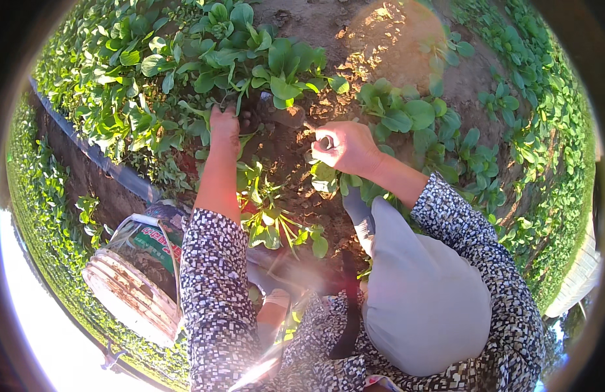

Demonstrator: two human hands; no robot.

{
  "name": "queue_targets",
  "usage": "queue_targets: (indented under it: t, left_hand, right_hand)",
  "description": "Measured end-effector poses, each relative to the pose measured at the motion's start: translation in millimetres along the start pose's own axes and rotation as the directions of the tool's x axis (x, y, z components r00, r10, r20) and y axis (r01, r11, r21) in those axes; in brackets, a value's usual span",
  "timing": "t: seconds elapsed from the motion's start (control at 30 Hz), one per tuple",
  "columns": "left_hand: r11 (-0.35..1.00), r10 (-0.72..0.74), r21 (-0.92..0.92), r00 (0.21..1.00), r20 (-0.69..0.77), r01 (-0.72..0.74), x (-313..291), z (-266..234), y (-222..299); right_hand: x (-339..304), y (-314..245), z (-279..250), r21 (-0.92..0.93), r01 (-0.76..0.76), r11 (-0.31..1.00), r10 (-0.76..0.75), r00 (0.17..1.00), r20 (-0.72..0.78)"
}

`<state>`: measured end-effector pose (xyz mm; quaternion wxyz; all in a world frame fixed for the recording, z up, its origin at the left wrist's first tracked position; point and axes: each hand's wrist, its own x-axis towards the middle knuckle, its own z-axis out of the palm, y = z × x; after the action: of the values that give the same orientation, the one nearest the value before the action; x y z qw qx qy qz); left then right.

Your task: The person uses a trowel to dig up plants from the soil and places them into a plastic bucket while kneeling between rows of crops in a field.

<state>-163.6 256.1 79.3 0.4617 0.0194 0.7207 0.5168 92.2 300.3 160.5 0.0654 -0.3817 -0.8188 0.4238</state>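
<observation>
I look down on a garden bed of leafy green plants (185,65) growing in brown soil (328,32). My left hand (224,127) reaches forward, and its fingers pinch the base of a green plant (234,91) at the soil line. My right hand (343,147) is closed in a fist around a small tool with a thin tip (310,127) that points left toward the bare soil between the hands. Both forearms wear sleeves with a black-and-white pattern. Pulled green plants (276,222) lie on the ground below my hands.
A dirty white bucket (129,287) lined with a printed bag stands at the lower left. A dark pipe or edging strip (93,153) runs along the bed's left side. More leafy plants (446,144) grow to the right. My grey-clad knee (420,294) fills the lower right.
</observation>
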Motion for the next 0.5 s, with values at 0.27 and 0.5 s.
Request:
queue_targets:
  t: [0.27, 0.5]
  left_hand:
    - [0.366, 0.450, 0.790, 0.836, 0.313, -0.492, 61.5, -5.7, -27.9]
    - [0.224, 0.597, 0.842, 0.752, 0.280, -0.491, 48.8, 35.5, -13.5]
  right_hand:
    - [24.0, -33.9, -5.8, 0.120, -0.308, 0.944, 0.283, 0.940, 0.189]
    - [48.7, -37.5, 13.6, -0.099, -0.228, 0.969, 0.240, 0.962, 0.131]
